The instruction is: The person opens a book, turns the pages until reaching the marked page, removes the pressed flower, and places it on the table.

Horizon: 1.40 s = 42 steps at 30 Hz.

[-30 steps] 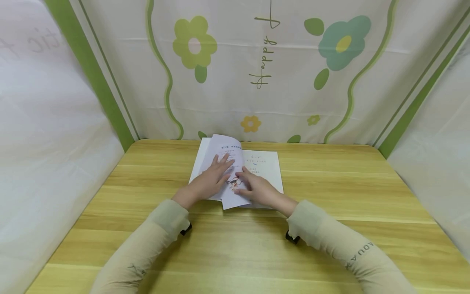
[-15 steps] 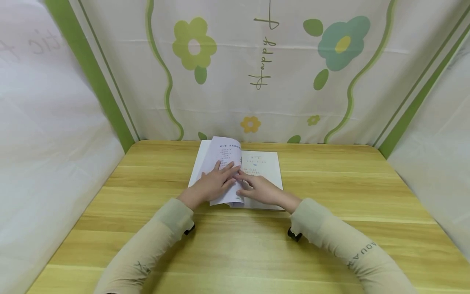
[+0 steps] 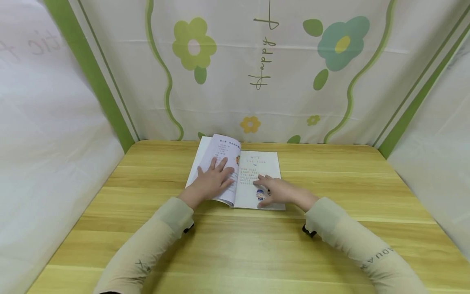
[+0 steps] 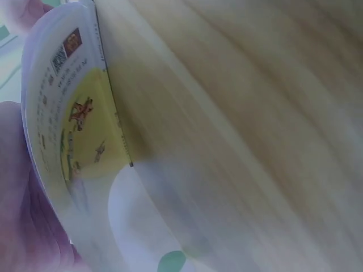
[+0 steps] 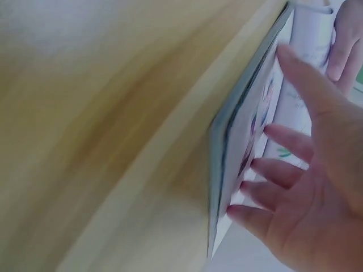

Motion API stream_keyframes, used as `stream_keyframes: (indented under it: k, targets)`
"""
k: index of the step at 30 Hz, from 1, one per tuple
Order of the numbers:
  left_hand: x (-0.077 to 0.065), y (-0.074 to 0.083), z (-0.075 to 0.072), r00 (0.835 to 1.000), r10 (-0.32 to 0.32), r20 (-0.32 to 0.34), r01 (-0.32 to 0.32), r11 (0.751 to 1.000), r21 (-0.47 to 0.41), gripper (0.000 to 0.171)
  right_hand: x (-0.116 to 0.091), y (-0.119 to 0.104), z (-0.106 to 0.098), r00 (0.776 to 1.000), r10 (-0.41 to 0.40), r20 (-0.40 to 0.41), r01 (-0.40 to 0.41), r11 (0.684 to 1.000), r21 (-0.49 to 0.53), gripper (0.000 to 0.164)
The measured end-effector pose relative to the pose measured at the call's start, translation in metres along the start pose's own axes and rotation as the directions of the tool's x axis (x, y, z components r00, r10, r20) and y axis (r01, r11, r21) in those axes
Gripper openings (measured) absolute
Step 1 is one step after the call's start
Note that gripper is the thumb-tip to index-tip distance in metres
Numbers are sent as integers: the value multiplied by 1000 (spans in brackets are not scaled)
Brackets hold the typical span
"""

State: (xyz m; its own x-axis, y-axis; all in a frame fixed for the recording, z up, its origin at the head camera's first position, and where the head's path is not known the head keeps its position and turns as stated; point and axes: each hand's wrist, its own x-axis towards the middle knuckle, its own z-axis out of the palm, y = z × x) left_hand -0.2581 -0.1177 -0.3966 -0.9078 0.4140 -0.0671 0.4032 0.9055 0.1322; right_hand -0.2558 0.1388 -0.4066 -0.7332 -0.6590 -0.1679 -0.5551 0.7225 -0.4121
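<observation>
An open book (image 3: pixel 250 163) with printed text and small cartoon pictures lies near the far edge of the table. My left hand (image 3: pixel 214 179) is spread flat on its left page (image 3: pixel 229 148), fingers pointing away from me. That page bulges up toward the spine. On the right page, the fingertips of my right hand (image 3: pixel 279 190) touch the paper beside a little blue cartoon figure (image 3: pixel 260 194); its thumb is apart from the fingers. In the left wrist view, the curved outer side of the book (image 4: pixel 79 113) shows a yellow picture. The right wrist view has the right hand (image 5: pixel 317 187) with loosely bent fingers.
The wooden table (image 3: pixel 235 249) extends around the book. Behind it hangs a white cloth wall (image 3: pixel 227 94) with flowers and green lettering. White cloth panels (image 3: pixel 47 143) enclose both sides.
The turned page has gone over to the left and lies under my left hand. My right hand has moved right, off the fold, onto the right page, which is now uncovered.
</observation>
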Motion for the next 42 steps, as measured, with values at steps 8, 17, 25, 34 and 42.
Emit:
stream_keyframes:
  k: [8,17,25,34,42]
  targets:
    - [8,-6,5,996,81,-30,-77,990,118,56,-7,9,0,995,-41,93,38,999,27,99]
    - [15,-8,11,986,159,53,-166,967,192,55,-7,11,-3,991,-44,129,41,999,27,97]
    - [10,-13,12,989,121,91,-130,985,109,59,-11,15,-9,985,-52,163,49,999,24,96]
    - [5,-21,13,986,118,120,-128,989,80,60,-14,24,-14,975,-74,208,63,996,56,93]
    - [3,-23,12,985,116,131,-123,991,49,61,-18,27,-22,971,-59,233,43,996,75,77]
